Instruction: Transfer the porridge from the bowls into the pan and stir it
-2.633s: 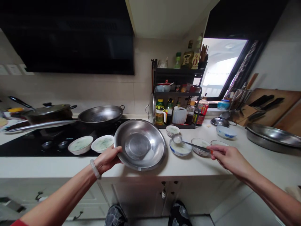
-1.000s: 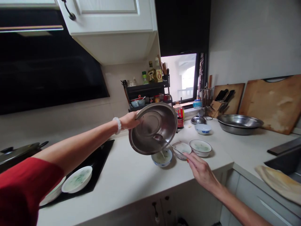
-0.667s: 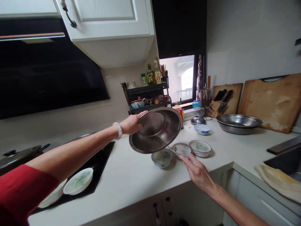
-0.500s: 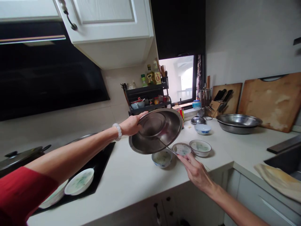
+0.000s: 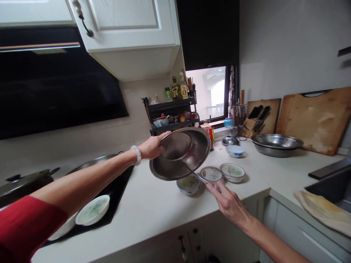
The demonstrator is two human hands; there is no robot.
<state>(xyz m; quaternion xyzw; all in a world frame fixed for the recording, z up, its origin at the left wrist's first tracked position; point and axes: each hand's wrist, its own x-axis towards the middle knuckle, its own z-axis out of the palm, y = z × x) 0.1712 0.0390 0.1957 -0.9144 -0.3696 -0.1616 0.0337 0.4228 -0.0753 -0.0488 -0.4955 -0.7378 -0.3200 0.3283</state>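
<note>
My left hand (image 5: pixel 154 147), with a beaded bracelet at the wrist, grips the left rim of a steel basin (image 5: pixel 192 153). The basin is tilted steeply toward the right, above a blue-patterned bowl (image 5: pixel 188 187) that it partly covers. In my right hand (image 5: pixel 225 196) is a slim metal spoon (image 5: pixel 201 178). Its tip reaches inside the basin near the lower edge; the spoon's head is hard to make out. Beside the covered bowl stand two rimmed bowls, a nearer one (image 5: pixel 210 175) and a right one (image 5: pixel 233 171), both holding pale food with green bits.
At left, a white bowl (image 5: pixel 93 210) of similar food sits over the black stove (image 5: pixel 116 195), beside another bowl and a lidded pan (image 5: pixel 26 182). Rightward are a blue-patterned bowl (image 5: pixel 235 151), wide steel basins (image 5: pixel 276 146), a knife block (image 5: pixel 249 126), cutting boards (image 5: pixel 315 120) and a cloth (image 5: pixel 323 210).
The basin and my left hand have shifted very slightly left. The spoon's tip stays inside the basin, and both hands keep their grips.
</note>
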